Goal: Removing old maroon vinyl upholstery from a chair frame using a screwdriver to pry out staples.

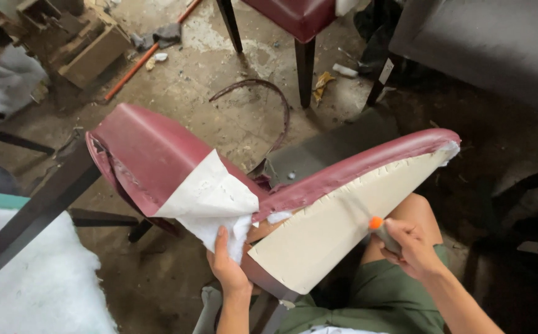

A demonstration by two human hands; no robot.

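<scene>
Setting: workshop with a stained, dusty concrete floor (232, 117), littered with scraps.
Left hand (229, 266): closed on the peeled-back flap of maroon vinyl cover (157, 154), fingers pressed up against its white backing (210, 195) near the seat's lower corner.
Right hand (411, 247): wrapped around the grey handle of an orange-collared screwdriver (377, 227); blurred shaft angled up and left against the stapled edge.
Chair seat (324, 229): tilted on the lap, pale underside board facing up, maroon vinyl folded over its upper edge and fastened along a row of staples.
Cover state: loose on the left side, lifted away and curling over; attached along the upper right edge.
Lap: green shorts (380, 297) and a bare knee just behind the seat board.
Near left: dark wooden chair leg (34, 210) running diagonally, white batting (34, 278) beneath it.
Floor behind: curved maroon trim strip (269, 99), orange rod (142, 59), wooden crate (89, 46).
Top centre: another maroon chair (297, 18) on dark legs.
Top right: dark grey upholstered panel (491, 43).
</scene>
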